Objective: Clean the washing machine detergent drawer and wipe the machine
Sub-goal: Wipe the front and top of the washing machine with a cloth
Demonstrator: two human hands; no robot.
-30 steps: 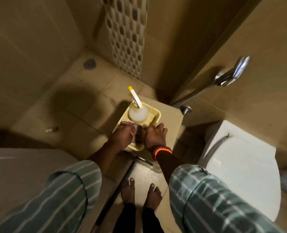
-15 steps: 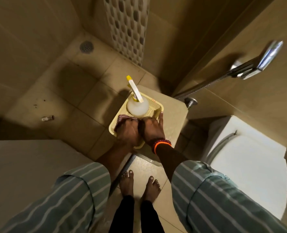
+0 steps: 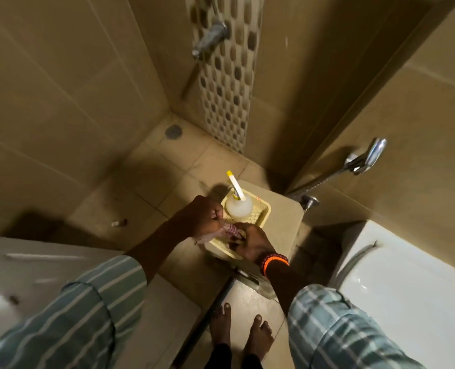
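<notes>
A yellow mesh basket (image 3: 263, 216) stands on a beige stool (image 3: 285, 222) in a tiled bathroom corner. In it stands a white spray bottle (image 3: 238, 205) with a yellow-tipped nozzle. My left hand (image 3: 203, 217) grips a pinkish striped cloth (image 3: 218, 234) at the basket's near left edge. My right hand (image 3: 250, 242), with an orange and dark bead bracelet on the wrist, reaches into the basket's near end with its fingers curled at the same cloth. What else lies under the hands is hidden.
A white toilet (image 3: 402, 286) stands at the right, with a hand shower (image 3: 364, 158) on the wall above. A tap (image 3: 210, 38) sticks out of the pebble-tiled strip. A floor drain (image 3: 173, 131) sits in the corner. A white appliance top (image 3: 34, 267) is at the left. My bare feet (image 3: 239, 334) are below.
My left hand has lifted the cloth up and left out of the basket. My right hand has slid back toward the basket's near end. The camera has tilted up.
</notes>
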